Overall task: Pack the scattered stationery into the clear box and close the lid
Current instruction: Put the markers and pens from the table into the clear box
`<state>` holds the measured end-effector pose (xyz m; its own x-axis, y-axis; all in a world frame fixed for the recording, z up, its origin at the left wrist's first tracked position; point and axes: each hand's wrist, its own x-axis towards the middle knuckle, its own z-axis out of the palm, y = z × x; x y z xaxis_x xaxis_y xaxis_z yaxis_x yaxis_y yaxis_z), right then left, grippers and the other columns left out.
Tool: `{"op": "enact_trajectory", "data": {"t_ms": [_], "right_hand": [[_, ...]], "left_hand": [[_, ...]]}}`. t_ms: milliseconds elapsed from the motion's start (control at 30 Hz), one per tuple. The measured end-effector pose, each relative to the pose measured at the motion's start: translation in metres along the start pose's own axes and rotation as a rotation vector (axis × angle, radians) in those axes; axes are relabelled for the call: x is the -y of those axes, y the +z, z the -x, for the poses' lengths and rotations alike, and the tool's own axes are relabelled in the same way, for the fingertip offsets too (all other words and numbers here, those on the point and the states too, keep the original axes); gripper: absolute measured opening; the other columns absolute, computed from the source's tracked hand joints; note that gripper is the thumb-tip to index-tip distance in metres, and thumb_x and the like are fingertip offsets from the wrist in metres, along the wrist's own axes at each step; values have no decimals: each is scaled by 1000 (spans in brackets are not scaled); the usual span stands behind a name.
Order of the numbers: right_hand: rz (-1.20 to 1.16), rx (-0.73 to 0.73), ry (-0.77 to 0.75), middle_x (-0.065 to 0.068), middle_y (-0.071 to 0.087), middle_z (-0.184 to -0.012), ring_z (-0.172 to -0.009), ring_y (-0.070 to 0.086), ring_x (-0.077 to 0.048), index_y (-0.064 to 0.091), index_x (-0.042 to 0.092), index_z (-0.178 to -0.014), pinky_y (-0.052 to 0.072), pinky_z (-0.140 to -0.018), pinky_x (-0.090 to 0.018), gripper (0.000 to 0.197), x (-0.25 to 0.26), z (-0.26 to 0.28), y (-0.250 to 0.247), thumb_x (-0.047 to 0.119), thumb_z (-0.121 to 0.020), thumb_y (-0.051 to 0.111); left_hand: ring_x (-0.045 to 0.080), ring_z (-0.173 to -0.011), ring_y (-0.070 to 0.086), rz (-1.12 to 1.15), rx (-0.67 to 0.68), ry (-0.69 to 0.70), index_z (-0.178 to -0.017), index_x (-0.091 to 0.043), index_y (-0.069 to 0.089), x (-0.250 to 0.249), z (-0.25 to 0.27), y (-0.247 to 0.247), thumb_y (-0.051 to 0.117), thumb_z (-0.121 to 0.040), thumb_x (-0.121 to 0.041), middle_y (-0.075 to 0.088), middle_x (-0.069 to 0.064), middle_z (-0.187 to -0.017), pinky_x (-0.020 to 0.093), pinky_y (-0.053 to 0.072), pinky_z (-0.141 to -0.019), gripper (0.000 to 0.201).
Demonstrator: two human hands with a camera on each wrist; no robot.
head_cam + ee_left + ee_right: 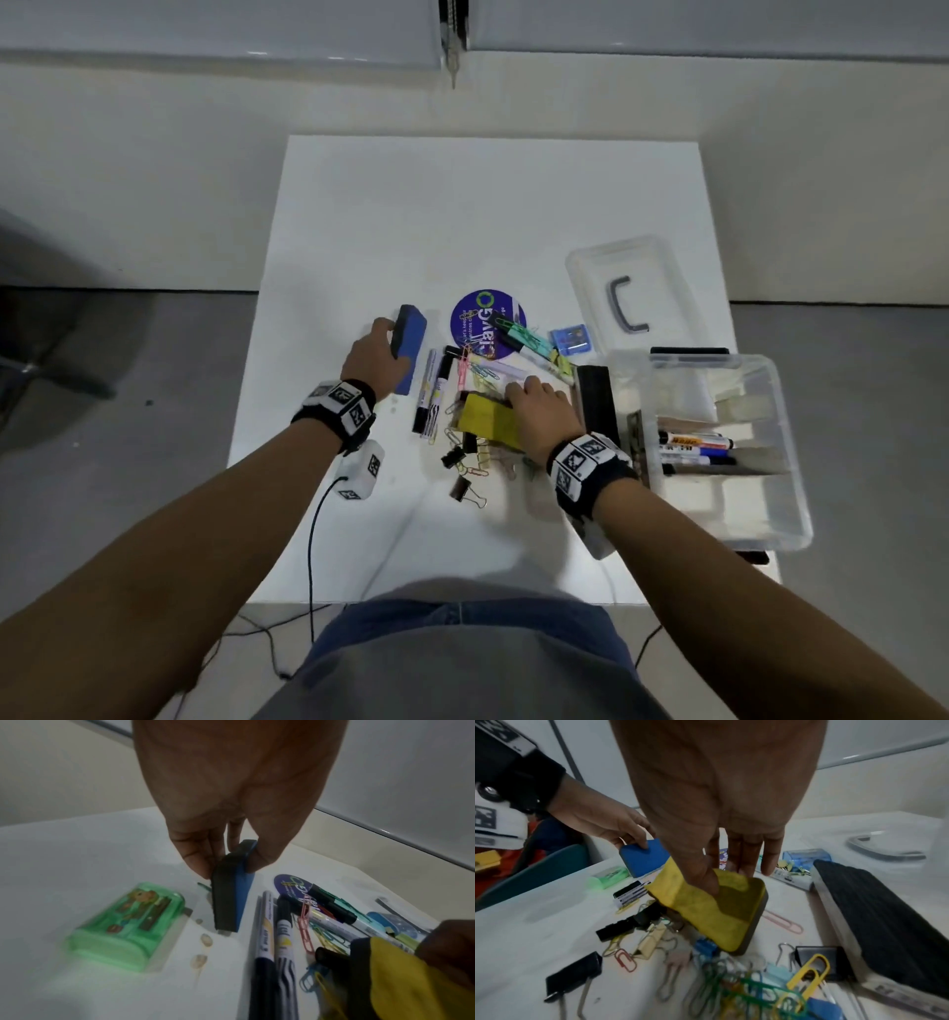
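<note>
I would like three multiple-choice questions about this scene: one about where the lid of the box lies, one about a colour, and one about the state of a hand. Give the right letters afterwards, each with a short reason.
1. Where is the lid of the clear box?
A. shut on the box
B. on the table beyond the box
C. in the left hand

2. What colour is the eraser that the left hand holds?
A. blue
B. red
C. white

3. What is the right hand doing?
A. hanging idle over the floor
B. gripping the yellow eraser
C. closing the lid

Answers:
1 B: the head view shows the lid flat on the table, apart from the open box.
2 A: the left wrist view shows a blue body with a dark felt side.
3 B: the right wrist view shows thumb and fingers round the yellow eraser, over the paper clips.
</note>
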<state>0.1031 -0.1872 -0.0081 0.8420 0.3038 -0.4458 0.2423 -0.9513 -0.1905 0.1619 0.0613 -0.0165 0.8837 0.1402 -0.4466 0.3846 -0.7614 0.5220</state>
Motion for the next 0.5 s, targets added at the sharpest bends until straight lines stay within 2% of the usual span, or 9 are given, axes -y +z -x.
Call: {"op": "enact_trajectory", "data": {"t_ms": [100,167,233,333,400,500], "right_hand": [[-119,27,85,-14,53,-120,-110,56,-36,51,14,-123,46,-90,-42,35,-10,-5,-3,11,-87,50],[-220,-64,181,-14,56,-118,-105,59,-36,55,13,-118,50,-84,-41,28,-19,-12,-9,15,-90,50],[-236,-163,263,-14,57,-119,-102,61,-35,57,10,-115,49,-80,-38,26,-27,-21,-14,11,-91,49],[-190,-163,290,-15,57,-119,-101,62,-34,57,7,-114,48,-77,-36,27,-33,-38,-20,5,-89,48],[-124,-103,240,-17,58,-120,-105,61,-35,54,5,-117,48,-82,-39,29,-32,-48,-19,5,-89,51],[8,-12,200,-18,55,-126,-115,55,-35,48,4,-126,44,-95,-42,41,-29,-58,-14,10,-88,59]], "left_hand": [[36,-101,62,27,12,54,-132,-9,44,-12,-8,5,64,-85,-16,62,18,-116,43,53,-85,51],[36,-107,59,27,6,68,-133,-9,44,-16,-9,8,69,-85,-21,57,19,-123,45,51,-91,55],[37,-107,54,-46,-102,108,-129,-7,47,-19,-2,12,71,-83,-23,52,22,-121,47,49,-90,54],[37,-95,53,-177,-307,215,-111,-2,52,-26,24,25,66,-82,-17,52,20,-108,45,48,-78,36],[36,-93,54,-223,-249,231,-108,-3,51,-29,42,40,59,-86,-15,52,18,-108,43,47,-73,26],[37,-103,55,-301,-69,98,-118,-4,46,-27,51,64,58,-89,-21,50,19,-118,43,47,-75,36]]}}
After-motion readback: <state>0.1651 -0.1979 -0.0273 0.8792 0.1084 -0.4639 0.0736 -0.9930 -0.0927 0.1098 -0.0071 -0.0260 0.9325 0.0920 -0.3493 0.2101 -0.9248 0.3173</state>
